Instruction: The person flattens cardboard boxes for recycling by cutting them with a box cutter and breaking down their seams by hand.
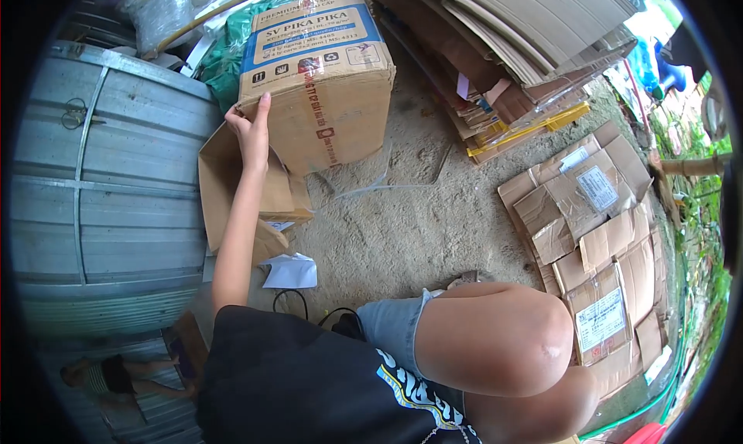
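My left hand [254,134] reaches out to the near left corner of a large taped cardboard box [348,119], thumb and fingers at its edge. The box has a blue and white printed panel and red-lettered tape down its side. Below my hand, an open brown carton [220,182] stands between the box and the metal wall, partly behind my forearm. My right hand is not in view.
Stacked flat cardboard [534,34] rises at the upper right; more flattened boxes [588,251] lie at the right. A white paper [292,271] is near my knees. Corrugated metal [139,173] lines the left. Another person [116,376] is at the lower left.
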The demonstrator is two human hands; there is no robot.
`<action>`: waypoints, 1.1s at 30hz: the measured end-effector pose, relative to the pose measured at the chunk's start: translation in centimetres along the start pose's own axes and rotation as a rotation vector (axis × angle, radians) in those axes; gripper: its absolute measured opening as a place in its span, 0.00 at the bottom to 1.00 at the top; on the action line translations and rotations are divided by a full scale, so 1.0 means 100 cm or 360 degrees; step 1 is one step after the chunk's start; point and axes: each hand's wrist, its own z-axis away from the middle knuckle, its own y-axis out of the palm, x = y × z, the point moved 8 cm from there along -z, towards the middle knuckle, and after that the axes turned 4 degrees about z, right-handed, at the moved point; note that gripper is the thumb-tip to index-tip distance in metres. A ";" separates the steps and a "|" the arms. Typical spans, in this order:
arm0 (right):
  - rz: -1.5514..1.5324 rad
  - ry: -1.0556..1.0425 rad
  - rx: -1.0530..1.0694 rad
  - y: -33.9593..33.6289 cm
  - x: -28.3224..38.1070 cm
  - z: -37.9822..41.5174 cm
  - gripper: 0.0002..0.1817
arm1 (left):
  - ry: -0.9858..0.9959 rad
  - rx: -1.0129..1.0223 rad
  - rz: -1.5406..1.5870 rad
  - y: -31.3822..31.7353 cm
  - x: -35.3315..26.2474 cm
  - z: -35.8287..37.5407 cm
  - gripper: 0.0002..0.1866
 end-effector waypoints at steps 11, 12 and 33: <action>-0.0052 0.0054 0.0027 -0.001 0.007 0.009 0.25 | 0.1578 0.0183 -0.1267 0.063 -0.085 0.068 0.25; -0.0050 0.0055 0.0031 0.000 0.008 0.010 0.25 | 0.1580 0.0186 -0.1265 0.066 -0.083 0.068 0.25; -0.0137 0.0082 0.0102 0.014 -0.008 0.010 0.25 | 0.1033 0.0117 -0.0881 -0.002 -0.034 0.067 0.10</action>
